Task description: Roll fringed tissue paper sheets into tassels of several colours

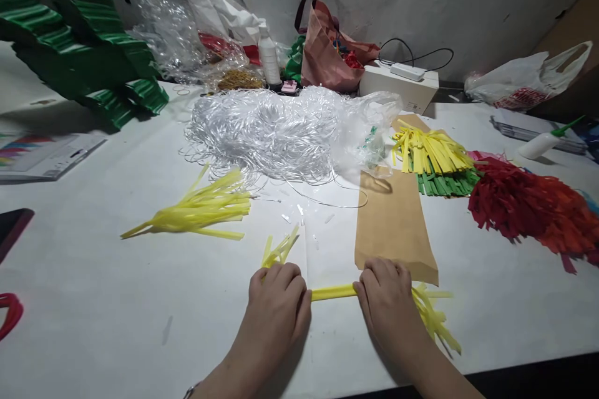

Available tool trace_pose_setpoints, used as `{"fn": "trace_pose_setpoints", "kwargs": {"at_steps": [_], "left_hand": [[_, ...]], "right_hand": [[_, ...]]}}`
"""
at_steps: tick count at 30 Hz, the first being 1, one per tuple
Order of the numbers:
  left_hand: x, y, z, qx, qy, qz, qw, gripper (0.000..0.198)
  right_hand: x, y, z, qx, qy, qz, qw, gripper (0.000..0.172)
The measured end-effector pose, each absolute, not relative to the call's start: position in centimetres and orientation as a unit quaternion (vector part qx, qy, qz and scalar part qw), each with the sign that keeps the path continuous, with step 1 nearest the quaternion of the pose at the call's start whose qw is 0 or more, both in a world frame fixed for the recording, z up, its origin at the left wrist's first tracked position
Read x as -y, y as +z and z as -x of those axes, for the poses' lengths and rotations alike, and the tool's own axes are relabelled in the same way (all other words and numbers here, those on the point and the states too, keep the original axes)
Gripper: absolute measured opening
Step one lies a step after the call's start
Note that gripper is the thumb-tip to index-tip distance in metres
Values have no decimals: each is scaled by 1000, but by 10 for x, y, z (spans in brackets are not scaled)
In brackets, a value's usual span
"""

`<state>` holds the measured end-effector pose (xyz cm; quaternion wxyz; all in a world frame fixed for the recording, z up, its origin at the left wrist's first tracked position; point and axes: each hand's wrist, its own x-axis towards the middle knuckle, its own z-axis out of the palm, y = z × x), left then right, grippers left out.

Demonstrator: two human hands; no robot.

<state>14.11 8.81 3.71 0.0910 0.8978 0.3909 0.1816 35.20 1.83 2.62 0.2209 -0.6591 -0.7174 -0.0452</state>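
A rolled strip of yellow tissue paper [333,292] with fringed ends lies across the white table in front of me. My left hand [279,305] is closed over its left part, and a few fringes stick out beyond the fingers. Over its right part my right hand [386,299] is closed too, with more fringe spreading out on the right. Between the hands the paper is a narrow flat roll. A finished-looking yellow tissue tassel [201,209] with a twisted end lies to the left. Just behind my right hand is a brown paper envelope [390,221].
A large heap of white cord [276,131] lies behind my hands. Yellow tassels [433,148], green fringe [447,184] and red tassels [528,206] are at the right. A glue bottle [538,144], a white box [397,87] and a green paper shape [88,56] stand farther back.
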Motion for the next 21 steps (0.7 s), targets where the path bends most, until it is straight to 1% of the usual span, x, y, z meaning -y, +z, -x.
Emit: {"fn": "trace_pose_setpoints", "kwargs": {"at_steps": [4, 7, 11, 13, 18, 21], "left_hand": [[-89, 37, -141, -387, 195, -897, 91, 19], [-89, 37, -141, -344, 221, -905, 116, 25], [-88, 39, -141, -300, 225, -917, 137, 26], [-87, 42, -142, -297, 221, -918, 143, 24], [-90, 47, -142, -295, 222, -919, 142, 23], [-92, 41, -141, -286, 226, -922, 135, 24]], "right_hand": [[-20, 27, -353, 707, -63, 671, 215, 27], [-20, 32, -350, 707, -82, 660, 238, 25], [-23, 39, -340, 782, -52, 558, 273, 29], [-27, 39, -336, 813, -44, 518, 263, 28], [-36, 32, -334, 850, -83, 483, 192, 25], [-37, 30, -334, 838, -60, 500, 210, 26]]}}
